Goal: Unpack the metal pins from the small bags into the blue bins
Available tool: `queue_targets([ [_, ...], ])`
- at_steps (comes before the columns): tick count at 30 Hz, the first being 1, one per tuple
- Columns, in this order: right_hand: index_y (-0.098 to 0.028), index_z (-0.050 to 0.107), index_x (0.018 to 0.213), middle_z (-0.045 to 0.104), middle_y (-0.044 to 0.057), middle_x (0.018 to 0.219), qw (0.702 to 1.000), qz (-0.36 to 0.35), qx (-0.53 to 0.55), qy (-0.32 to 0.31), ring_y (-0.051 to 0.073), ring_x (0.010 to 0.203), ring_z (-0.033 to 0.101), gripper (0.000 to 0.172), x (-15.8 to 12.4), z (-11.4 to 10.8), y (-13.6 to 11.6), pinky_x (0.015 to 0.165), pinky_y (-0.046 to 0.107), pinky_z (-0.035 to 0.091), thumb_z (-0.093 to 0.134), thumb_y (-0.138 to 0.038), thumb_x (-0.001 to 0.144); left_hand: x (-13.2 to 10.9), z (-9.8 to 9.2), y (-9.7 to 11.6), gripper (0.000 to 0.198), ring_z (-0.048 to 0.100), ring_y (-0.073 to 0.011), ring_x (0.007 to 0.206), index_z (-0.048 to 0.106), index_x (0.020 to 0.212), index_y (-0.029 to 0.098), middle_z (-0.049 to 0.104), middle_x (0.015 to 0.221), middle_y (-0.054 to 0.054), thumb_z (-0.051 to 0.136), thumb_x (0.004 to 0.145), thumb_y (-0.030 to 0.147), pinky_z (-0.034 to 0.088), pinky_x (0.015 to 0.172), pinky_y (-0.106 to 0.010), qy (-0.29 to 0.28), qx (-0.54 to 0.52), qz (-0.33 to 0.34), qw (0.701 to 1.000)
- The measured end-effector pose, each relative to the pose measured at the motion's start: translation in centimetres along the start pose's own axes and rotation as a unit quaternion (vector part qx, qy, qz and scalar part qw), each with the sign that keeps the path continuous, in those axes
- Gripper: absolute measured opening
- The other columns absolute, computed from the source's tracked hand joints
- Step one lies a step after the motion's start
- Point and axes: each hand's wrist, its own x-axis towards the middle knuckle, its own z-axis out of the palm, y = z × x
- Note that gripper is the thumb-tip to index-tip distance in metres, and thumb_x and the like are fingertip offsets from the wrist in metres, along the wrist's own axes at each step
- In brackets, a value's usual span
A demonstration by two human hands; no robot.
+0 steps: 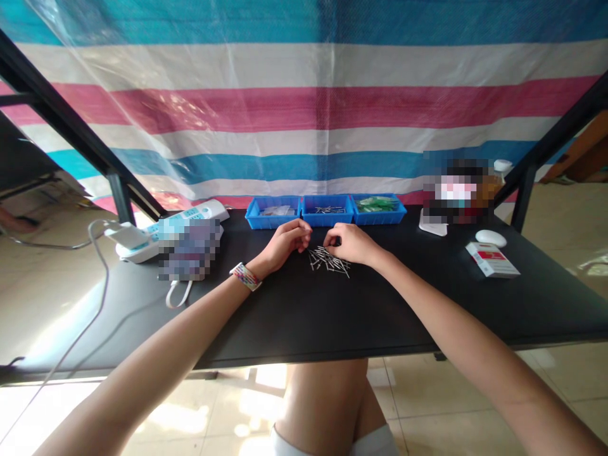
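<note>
A loose pile of thin silvery metal pins (332, 261), rather like blind rivets, lies on the black table between my hands. My left hand (289, 242), with a woven multicoloured band at the wrist, is at the pile's left, its fingers curled together; whatever they hold is too small to make out. From the right, my right hand (350, 242) reaches over the pile's far edge. Its thumb and fingers are bent into a pinch right at the pins, and the fingertips are partly hidden. Behind the hands, a blue bin (327, 219) holds more of these pins.
The left blue bin (272, 221) contains clear packets, the right one (380, 218) green packets. At left, a power strip (213, 210) and a blurred device (190, 253) trail cables. A small box (494, 261) and a white rounded object (491, 238) lie right. Striped sheeting (304, 101) hangs behind.
</note>
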Motion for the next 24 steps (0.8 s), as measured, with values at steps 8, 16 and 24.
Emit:
queue_targets([
  [8, -0.019, 0.074, 0.081, 0.072, 0.004, 0.09, 0.999, -0.029, 0.016, -0.006, 0.017, 0.083, 0.064, 0.01, 0.0, 0.0, 0.5, 0.076, 0.027, 0.045, 0.072, -0.009, 0.084, -0.2, 0.1, 0.3, 0.023, 0.056, -0.0102, 0.058, 0.065, 0.085, 0.016, 0.061, 0.071, 0.001, 0.08, 0.075, 0.03, 0.041, 0.051, -0.021, 0.0, 0.001, 0.0, 1.0],
  [16, -0.018, 0.076, 0.096, 0.071, 0.0, 0.074, 0.931, 0.022, 0.347, 0.108, 0.013, 0.06, 0.059, 0.019, 0.8, 0.2, 0.4, 0.058, 0.026, 0.049, 0.075, -0.032, 0.084, -0.1, 0.2, 0.2, 0.023, 0.057, -0.0103, 0.059, 0.066, 0.086, 0.016, 0.061, 0.071, 0.001, 0.08, 0.075, 0.031, 0.042, 0.052, -0.021, 0.0, 0.004, -0.004, 1.0],
  [24, -0.018, 0.075, 0.084, 0.08, 0.005, 0.082, 0.82, 0.076, 0.55, 0.139, 0.022, 0.08, 0.08, 0.045, 0.5, 0.3, -1.0, 0.083, 0.04, 0.071, 0.1, -0.05, 0.064, -0.1, 0.1, 0.0, 0.035, 0.059, -0.0116, 0.061, 0.068, 0.087, 0.015, 0.063, 0.074, -0.002, 0.074, 0.089, 0.049, 0.043, 0.053, -0.021, -0.017, 0.046, -0.005, 0.999],
])
